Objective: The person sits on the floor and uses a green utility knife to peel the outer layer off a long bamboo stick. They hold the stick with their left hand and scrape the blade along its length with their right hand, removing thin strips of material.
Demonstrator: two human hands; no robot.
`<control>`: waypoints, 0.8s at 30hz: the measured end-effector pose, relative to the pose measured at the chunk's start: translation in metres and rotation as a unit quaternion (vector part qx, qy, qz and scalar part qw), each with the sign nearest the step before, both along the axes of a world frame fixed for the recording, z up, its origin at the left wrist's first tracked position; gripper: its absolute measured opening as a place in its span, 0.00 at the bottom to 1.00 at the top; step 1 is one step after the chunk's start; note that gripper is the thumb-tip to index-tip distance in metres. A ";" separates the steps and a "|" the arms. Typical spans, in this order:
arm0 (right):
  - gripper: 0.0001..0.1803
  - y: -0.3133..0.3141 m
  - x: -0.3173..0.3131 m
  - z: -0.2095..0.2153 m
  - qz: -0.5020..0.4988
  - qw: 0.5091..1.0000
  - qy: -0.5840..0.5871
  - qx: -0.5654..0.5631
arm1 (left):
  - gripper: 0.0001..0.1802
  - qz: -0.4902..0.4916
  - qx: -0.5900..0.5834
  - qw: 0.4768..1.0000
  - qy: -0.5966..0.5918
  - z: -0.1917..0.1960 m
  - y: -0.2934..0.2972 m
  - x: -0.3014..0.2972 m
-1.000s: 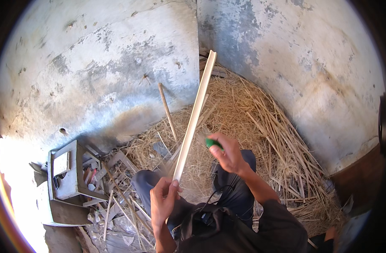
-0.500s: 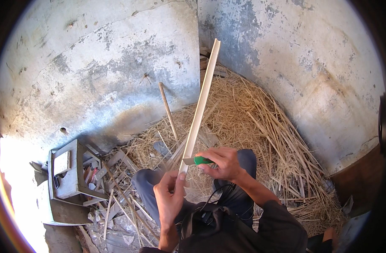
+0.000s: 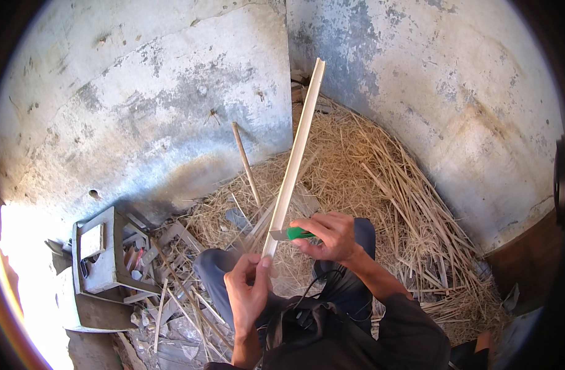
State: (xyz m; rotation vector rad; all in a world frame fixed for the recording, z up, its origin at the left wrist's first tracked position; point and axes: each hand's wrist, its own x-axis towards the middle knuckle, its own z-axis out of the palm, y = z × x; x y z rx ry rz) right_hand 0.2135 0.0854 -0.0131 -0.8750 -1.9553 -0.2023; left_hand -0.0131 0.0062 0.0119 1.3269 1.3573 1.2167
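Left hand (image 3: pixel 248 295) grips pale strip (image 3: pixel 294 157); right hand (image 3: pixel 332 236) grips green-handled knife (image 3: pixel 290 234) against it.

Open space is found above the straw (image 3: pixel 381 166); passage left is blocked by the stool (image 3: pixel 103 259) and scrap wood (image 3: pixel 171 296), behind by the walls (image 3: pixel 171 111).
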 end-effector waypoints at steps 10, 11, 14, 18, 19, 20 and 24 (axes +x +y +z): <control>0.17 0.021 0.024 -0.006 -0.056 0.990 0.126 -0.036 | 0.13 -0.005 -0.039 0.999 0.022 -0.002 -0.014 -0.004; 0.17 0.030 0.034 -0.003 -0.084 0.981 0.168 -0.039 | 0.14 -0.007 -0.057 0.998 0.031 -0.003 -0.020 -0.006; 0.17 0.047 0.067 0.008 -0.137 0.970 0.176 -0.100 | 0.14 -0.024 -0.085 0.996 0.013 -0.010 -0.035 -0.013; 0.20 0.046 0.079 -0.005 -0.113 0.964 0.184 -0.156 | 0.14 -0.011 -0.083 0.996 0.007 -0.017 -0.033 -0.013; 0.21 0.040 0.073 -0.008 -0.089 0.967 0.184 -0.154 | 0.13 -0.010 -0.082 0.997 0.008 -0.017 -0.030 -0.012; 0.21 0.037 0.062 -0.010 -0.064 0.969 0.184 -0.152 | 0.12 -0.010 -0.081 0.997 0.009 -0.017 -0.027 -0.011; 0.19 0.015 0.028 -0.013 0.023 0.973 0.151 -0.175 | 0.12 -0.047 -0.064 0.994 -0.074 -0.031 -0.011 -0.011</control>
